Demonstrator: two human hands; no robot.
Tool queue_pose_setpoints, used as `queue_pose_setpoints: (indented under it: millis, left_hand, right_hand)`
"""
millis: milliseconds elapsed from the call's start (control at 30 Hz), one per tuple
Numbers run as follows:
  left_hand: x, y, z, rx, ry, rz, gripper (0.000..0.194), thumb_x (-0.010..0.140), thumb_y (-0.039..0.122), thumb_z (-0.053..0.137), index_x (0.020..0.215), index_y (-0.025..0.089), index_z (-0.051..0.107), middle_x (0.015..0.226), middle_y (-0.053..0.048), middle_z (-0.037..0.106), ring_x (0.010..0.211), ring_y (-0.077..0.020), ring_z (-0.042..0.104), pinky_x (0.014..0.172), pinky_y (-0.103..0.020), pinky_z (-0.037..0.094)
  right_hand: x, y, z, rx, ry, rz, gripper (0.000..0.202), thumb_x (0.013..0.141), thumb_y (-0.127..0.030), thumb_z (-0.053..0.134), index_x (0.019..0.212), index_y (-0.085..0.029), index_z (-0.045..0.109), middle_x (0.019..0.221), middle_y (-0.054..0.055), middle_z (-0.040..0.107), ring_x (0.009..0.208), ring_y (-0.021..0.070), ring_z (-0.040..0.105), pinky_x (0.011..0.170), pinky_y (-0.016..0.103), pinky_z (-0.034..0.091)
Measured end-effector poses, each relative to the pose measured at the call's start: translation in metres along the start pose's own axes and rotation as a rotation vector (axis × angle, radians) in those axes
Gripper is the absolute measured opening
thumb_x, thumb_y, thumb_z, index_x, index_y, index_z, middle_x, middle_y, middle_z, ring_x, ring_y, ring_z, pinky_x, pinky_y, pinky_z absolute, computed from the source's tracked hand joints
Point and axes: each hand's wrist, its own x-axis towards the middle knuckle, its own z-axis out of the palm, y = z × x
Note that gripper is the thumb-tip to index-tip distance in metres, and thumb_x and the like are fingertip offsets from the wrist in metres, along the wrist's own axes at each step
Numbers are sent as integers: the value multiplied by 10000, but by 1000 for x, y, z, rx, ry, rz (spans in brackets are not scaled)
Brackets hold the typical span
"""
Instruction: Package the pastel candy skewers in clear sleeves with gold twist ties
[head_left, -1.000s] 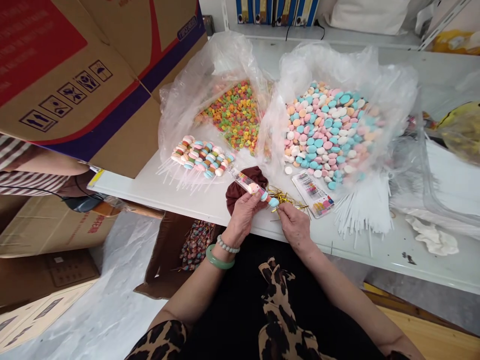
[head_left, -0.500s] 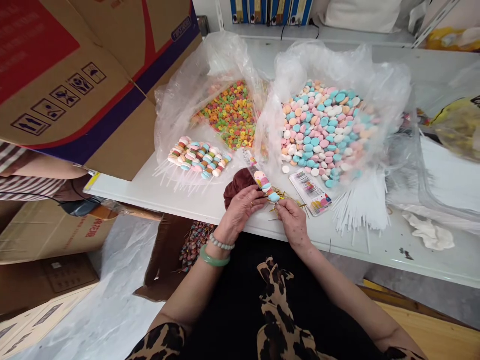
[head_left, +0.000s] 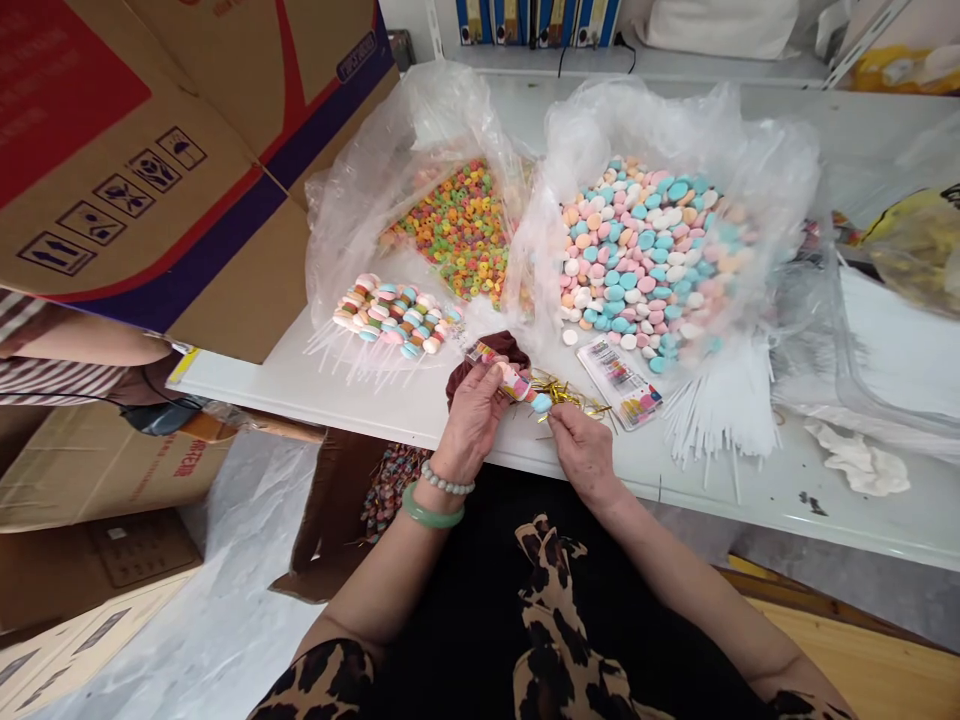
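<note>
My left hand (head_left: 477, 408) is closed around a wrapped candy skewer (head_left: 517, 382), a printed clear bag with pastel candies inside. My right hand (head_left: 582, 446) pinches the lower end of that skewer, beside a blue candy; whether a tie is between the fingertips is hidden. Gold twist ties (head_left: 559, 388) lie loose on the table just behind my hands. A dark red cloth (head_left: 501, 345) sits partly behind my left hand. To the right is a stack of printed clear bags (head_left: 619, 382).
Unwrapped candy skewers (head_left: 390, 318) lie at left, near a bag of small ring candies (head_left: 469, 225). A bag of pastel candies (head_left: 637, 260) and white sticks (head_left: 720, 415) are at right. A large carton (head_left: 225, 190) stands left; another person's arm (head_left: 90, 337) shows below it.
My left hand has moved from light fingertip contact to wrapping around the bagged skewer, which now lies flatter. My right hand stays at its lower end. The view has shifted slightly.
</note>
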Motion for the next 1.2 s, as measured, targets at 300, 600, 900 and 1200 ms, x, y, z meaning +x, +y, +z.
queue_pose_setpoints:
  millis: [300, 600, 900, 1200]
  left_hand:
    - [-20, -39, 13, -11, -48, -141, 342, 665, 327, 830, 912, 153, 670, 862, -30, 694, 799, -142, 642, 797, -283, 494]
    - [-12, -16, 5, 123, -36, -120, 383, 638, 374, 835, 891, 147, 659, 857, -38, 700, 669, -132, 629, 675, -286, 490]
    - [-18, -30, 4, 210, -139, -213, 286, 616, 245, 812, 814, 136, 637, 555, 30, 548, 424, -49, 411, 424, -204, 251]
    - [-21, -18, 8, 102, -155, -377, 314, 651, 350, 821, 878, 159, 717, 747, -36, 648, 653, -122, 568, 586, -239, 450]
  right_hand:
    - [5, -6, 9, 171, -9, 50, 191, 887, -282, 466, 802, -213, 624, 736, 24, 643, 650, 160, 545, 624, 268, 392]
    - [11, 4, -3, 611, -125, 294, 126, 762, -306, 579, 707, -219, 651, 587, -35, 507, 583, 141, 464, 566, 265, 372]
    - [9, 3, -1, 391, -20, 220, 425, 787, -265, 576, 1211, -236, 588, 593, -67, 517, 579, 155, 513, 626, 288, 441]
    - [5, 4, -2, -168, 17, -302, 328, 956, -197, 405, 1034, -208, 723, 740, 74, 638, 756, 194, 588, 725, 295, 449]
